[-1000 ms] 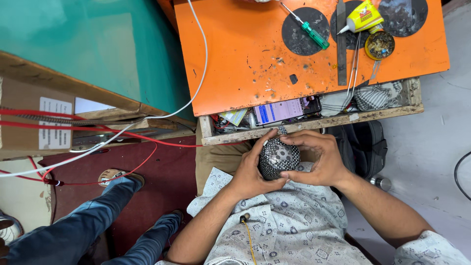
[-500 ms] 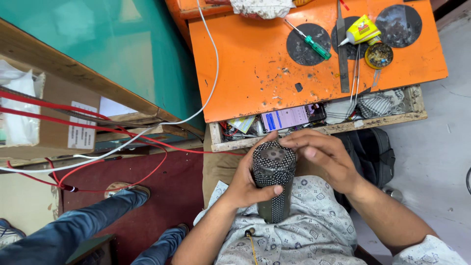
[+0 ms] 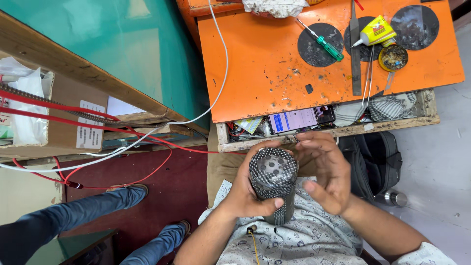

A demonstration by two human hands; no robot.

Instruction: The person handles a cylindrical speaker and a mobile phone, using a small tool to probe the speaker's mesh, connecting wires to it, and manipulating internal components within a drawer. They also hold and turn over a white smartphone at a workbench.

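Note:
A dark cylindrical speaker (image 3: 273, 182) with a white-dotted mesh skin stands upright over my lap, its round top facing the camera. My left hand (image 3: 245, 194) is wrapped around its body, thumb across the front. My right hand (image 3: 325, 172) hovers just right of the speaker's top with the fingers spread; whether they touch it I cannot tell. Both hands are just in front of the orange worktable (image 3: 265, 83).
On the table lie a green-handled screwdriver (image 3: 324, 41), a yellow glue tube (image 3: 374, 34), a metal file (image 3: 355, 49) and dark round discs (image 3: 414, 27). A phone (image 3: 294, 120) sits in the tray below. A black bag (image 3: 375, 162) stands right; another person's legs (image 3: 73, 221) and red cables (image 3: 122, 132) lie left.
The speaker has been turned from lying across both hands to standing upright in my left hand. My right hand has come off it and opened beside the top.

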